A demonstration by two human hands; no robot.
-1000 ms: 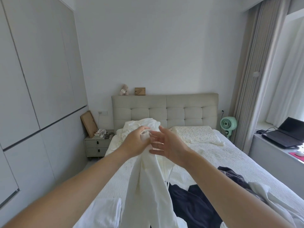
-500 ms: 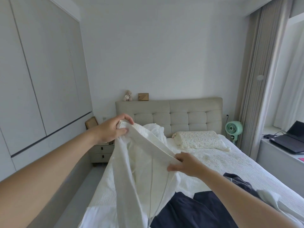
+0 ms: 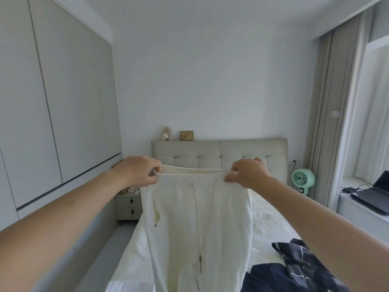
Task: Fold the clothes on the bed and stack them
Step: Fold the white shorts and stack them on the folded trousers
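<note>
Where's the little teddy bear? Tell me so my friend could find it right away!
Look at the padded grey headboard at the far end of the bed. On its top ledge, toward the left end, sits the teddy bear, next to a small wooden picture frame. The bear is the soft, pale, rounded one; the frame is flat and brown.

You held the trousers (image 3: 195, 220) by the waistband above the bed (image 3: 271, 224), left hand (image 3: 139, 171) at its left end, right hand (image 3: 248, 173) at its right. The dark garments (image 3: 294, 268) lay on the bed to your right. The nightstand (image 3: 128, 205) stood left of the bed, the fan (image 3: 303, 180) right, the headboard (image 3: 219, 152) behind.
</note>
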